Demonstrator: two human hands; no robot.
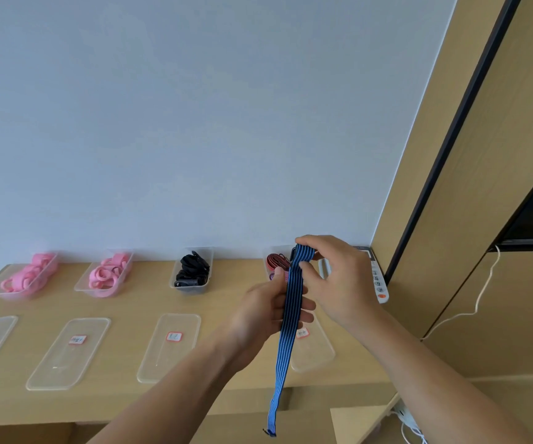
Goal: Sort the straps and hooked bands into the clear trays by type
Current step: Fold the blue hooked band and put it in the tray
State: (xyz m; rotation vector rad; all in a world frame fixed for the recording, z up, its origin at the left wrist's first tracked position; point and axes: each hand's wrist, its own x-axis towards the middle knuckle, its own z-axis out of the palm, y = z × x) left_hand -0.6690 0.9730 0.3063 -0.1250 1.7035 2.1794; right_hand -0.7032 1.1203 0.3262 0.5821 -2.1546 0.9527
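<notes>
The strap (287,315) was ribbed woven cloth, blue and black. The trays (191,285) and lids (66,354) were clear smooth plastic. The table (124,398) was matt wood-look laminate.

Forearms extended, left hand (268,310) and right hand (338,277) both pinching, fingers curled

A white telephone (378,285) sat at the rear right corner of the tabletop (137,306), against the pale wall (194,123). A white cable (479,296) ran down the adjacent wooden cabinet panel (515,331).
</notes>
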